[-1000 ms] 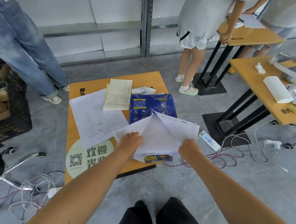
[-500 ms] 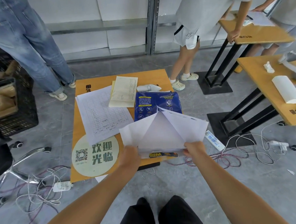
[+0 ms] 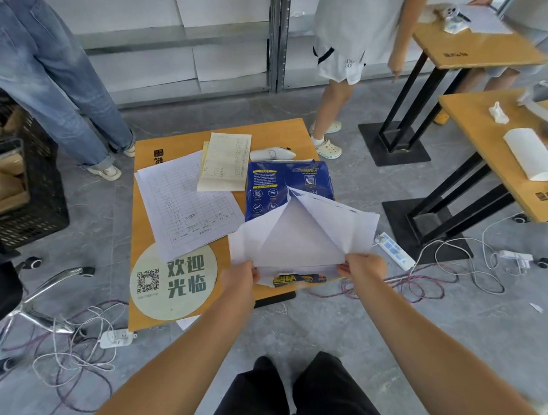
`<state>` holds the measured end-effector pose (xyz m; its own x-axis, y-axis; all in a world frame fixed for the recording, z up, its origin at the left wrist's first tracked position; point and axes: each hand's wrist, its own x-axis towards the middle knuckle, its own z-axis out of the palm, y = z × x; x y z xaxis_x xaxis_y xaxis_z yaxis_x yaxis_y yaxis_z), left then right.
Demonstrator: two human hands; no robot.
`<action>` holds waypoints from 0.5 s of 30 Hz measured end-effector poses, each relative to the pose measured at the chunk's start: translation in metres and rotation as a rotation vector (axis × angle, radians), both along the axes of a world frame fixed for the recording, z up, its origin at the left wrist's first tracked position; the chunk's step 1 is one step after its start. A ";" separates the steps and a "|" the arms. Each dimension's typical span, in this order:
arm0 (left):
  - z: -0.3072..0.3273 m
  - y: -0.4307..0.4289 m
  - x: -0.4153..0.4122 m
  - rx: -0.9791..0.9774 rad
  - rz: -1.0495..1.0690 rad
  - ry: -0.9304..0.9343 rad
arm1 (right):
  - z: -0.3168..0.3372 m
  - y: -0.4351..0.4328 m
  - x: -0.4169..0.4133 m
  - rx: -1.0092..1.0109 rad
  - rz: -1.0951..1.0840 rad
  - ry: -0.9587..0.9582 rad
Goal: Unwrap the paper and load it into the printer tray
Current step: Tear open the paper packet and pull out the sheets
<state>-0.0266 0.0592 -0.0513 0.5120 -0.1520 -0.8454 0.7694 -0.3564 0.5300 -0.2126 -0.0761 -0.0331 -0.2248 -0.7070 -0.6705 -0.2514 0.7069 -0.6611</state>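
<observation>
Both hands have slid back toward the near edge of the white wrapper flaps since a second ago, and the person in the pale shorts at the upper right has shifted stance.

Lowest in the frame, two bare forearms reach forward over dark trousers. Left hand (image 3: 240,280) sits at lower centre, its fingers (image 3: 254,273) pinched shut on the near left corner of the opened wrapper (image 3: 303,237). Right hand (image 3: 363,267) mirrors it just to the right, fingers closed on the near right corner. Between them the wrapper's white inner side is spread open in a peaked, tent-like shape, tilted up off the ream.

Under the flaps lies the blue paper ream (image 3: 289,186), flat on the right half of the tabletop (image 3: 224,260); a yellow-and-blue strip of its pack shows at the near edge below the hands.

Left of it on the tabletop are a round green sticker (image 3: 175,282) with a QR code, a large printed grid sheet (image 3: 183,205) partly overlapping the sticker, and a smaller yellowish form (image 3: 226,162) resting on that sheet's far corner. A white handheld device (image 3: 273,153) lies just beyond the ream.

At the left edge a black crate (image 3: 40,188) holds brown cardboard boxes. Cables and a power strip (image 3: 394,251) lie on the grey floor.
</observation>
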 end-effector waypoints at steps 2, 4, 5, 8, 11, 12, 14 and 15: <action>0.003 -0.001 0.002 -0.066 0.115 0.026 | -0.004 -0.003 -0.001 0.029 -0.007 -0.028; 0.006 -0.001 0.001 -0.109 0.159 0.019 | -0.005 -0.007 -0.001 0.066 -0.011 -0.095; 0.005 0.000 -0.001 -0.129 0.168 0.023 | -0.007 -0.009 -0.001 0.077 -0.012 -0.136; 0.002 0.004 -0.005 -0.189 0.212 0.068 | -0.006 -0.010 -0.001 0.088 -0.016 -0.170; 0.005 0.006 -0.010 -0.265 0.282 0.164 | -0.011 -0.007 -0.002 0.073 -0.023 -0.171; 0.007 0.007 -0.011 -0.291 0.314 0.204 | -0.013 -0.006 -0.002 0.071 -0.023 -0.176; 0.005 0.007 -0.013 -0.276 0.303 0.193 | -0.015 -0.006 -0.001 0.070 -0.037 -0.184; 0.004 0.006 -0.013 -0.271 0.283 0.175 | -0.016 -0.006 -0.001 0.067 -0.053 -0.189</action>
<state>-0.0396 0.0656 -0.0476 0.4181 -0.2542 -0.8721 0.9034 0.0161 0.4284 -0.2138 -0.0821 -0.0492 -0.1259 -0.6501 -0.7494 -0.0883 0.7597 -0.6442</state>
